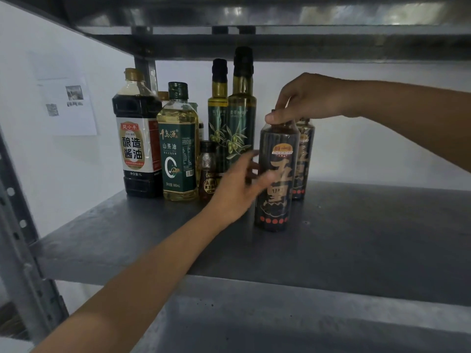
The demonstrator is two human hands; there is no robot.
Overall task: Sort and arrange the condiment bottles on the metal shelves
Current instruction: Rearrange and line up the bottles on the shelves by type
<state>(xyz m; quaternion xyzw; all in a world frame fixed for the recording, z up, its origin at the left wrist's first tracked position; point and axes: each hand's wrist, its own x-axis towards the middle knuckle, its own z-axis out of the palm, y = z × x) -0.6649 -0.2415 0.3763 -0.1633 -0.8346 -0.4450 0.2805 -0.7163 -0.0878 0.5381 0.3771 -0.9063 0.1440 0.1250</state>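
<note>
Right hand (305, 100): comes in from the right at cap height. Fingers and thumb are curled down over the top of the front dark bottle (276, 179) and grip it by the cap. The bottle stands upright directly below this hand, base on the middle shelf (356, 238), near the front edge.

Left hand (237, 184): reaches in from the lower left, fingers spread and relaxed, holding nothing. It is blurred. Its fingertips lie at the left flank of the front dark bottle, at mid-label height; whether they touch it cannot be told.

Second dark bottle (303, 159): same label, upright, just behind and to the right of the gripped one, below the right wrist. The two appear to touch or nearly touch.

Beyond the left hand's fingers, towards the wall: two tall olive oil bottles (240, 115) side by side, close together. Just left of the left hand: a small brown bottle (207, 171), partly hidden by the hand. Further left of it: a green-labelled oil bottle (178, 149), then a soy sauce bottle (137, 138), both upright and standing close. Other containers behind these are mostly hidden.

Above both hands: the underside of the upper shelf (254, 34). Below the left forearm: a lower shelf (280, 322). Far left of the left arm: a perforated upright post (17, 238) and a printed sheet (68, 105) on the white wall.
</note>
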